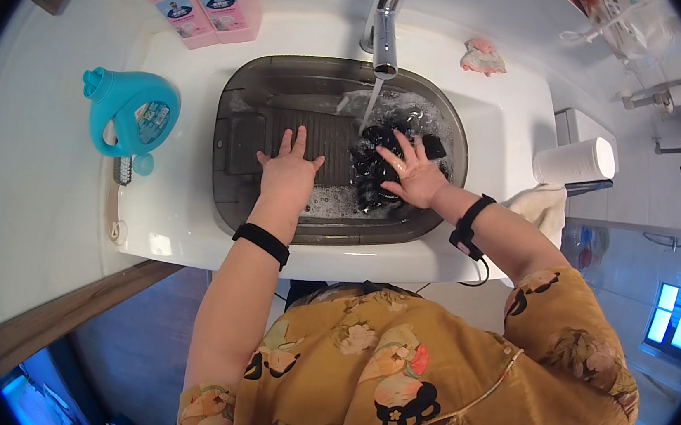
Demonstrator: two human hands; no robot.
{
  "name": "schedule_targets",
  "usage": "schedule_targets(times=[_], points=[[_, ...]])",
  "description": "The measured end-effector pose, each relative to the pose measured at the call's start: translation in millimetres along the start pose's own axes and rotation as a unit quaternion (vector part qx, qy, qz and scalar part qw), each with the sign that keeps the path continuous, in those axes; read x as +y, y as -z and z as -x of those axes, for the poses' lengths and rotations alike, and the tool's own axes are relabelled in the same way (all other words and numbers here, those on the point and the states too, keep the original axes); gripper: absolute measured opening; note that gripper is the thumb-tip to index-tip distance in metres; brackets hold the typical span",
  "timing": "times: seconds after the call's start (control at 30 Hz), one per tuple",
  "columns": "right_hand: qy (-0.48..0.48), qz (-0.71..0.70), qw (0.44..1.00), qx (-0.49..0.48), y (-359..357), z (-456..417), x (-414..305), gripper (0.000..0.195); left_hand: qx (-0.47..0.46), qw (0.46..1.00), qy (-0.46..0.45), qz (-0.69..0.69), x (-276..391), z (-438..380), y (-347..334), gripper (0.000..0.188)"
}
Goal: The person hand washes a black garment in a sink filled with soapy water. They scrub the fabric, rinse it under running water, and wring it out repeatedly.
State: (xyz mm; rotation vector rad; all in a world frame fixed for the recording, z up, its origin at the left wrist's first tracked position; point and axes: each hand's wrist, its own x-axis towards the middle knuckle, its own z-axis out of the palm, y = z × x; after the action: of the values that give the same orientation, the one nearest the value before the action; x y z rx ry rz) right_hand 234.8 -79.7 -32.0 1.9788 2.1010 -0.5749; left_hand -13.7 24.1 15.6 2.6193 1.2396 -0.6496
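Note:
A dark translucent plastic basin (234, 214) with a built-in ribbed washboard (334, 149) sits in the white sink. Water runs from the chrome faucet (385, 46) into its right half, where soapy foam surrounds wet black cloth (375, 182). Over the washboard's left part, my left hand (289, 170) has its fingers spread and holds nothing. My right hand (413, 173) is spread above the black cloth, its fingers apart; whether the fingertips touch the cloth is not clear.
Left of the basin lie a teal detergent bottle (133, 113), a scrub brush (122, 171) and a small teal cap (143, 164). Pink bottles (225, 7) stand behind. At right are a crumpled pink-and-white cloth (484, 58), a paper roll (576, 161) and a cream towel (540, 211).

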Motion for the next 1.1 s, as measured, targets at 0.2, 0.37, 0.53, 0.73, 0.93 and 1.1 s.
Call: schedule_targets(times=[0.2,0.37,0.53,0.73,0.93,1.1], points=[[-0.026,-0.037,0.995,0.09,-3.1,-51.5,31.9,0.07,0.017,1.0,0.007,0.023,0.5,-0.2,-2.3,0.043],[-0.083,-0.116,0.987,0.069,8.1,-109.1,57.6,0.065,0.021,1.0,0.001,0.012,3.2,0.9,1.3,0.045],[0.012,-0.333,0.937,0.106,57.0,-47.1,49.8,0.044,0.014,1.0,0.012,0.012,-0.7,-1.2,-2.7,0.05],[0.18,-0.082,0.974,0.113,61.3,62.3,9.8,0.085,0.01,1.0,0.004,0.002,2.1,0.7,2.3,0.055],[-0.002,0.003,1.0,-0.022,12.6,44.3,-3.1,0.088,-0.008,1.0,0.008,-0.007,5.1,0.3,8.3,0.056],[-0.071,0.005,0.996,-0.051,1.3,-11.5,-1.5,0.087,-0.016,1.0,0.013,0.0,6.2,1.7,9.1,0.057]])
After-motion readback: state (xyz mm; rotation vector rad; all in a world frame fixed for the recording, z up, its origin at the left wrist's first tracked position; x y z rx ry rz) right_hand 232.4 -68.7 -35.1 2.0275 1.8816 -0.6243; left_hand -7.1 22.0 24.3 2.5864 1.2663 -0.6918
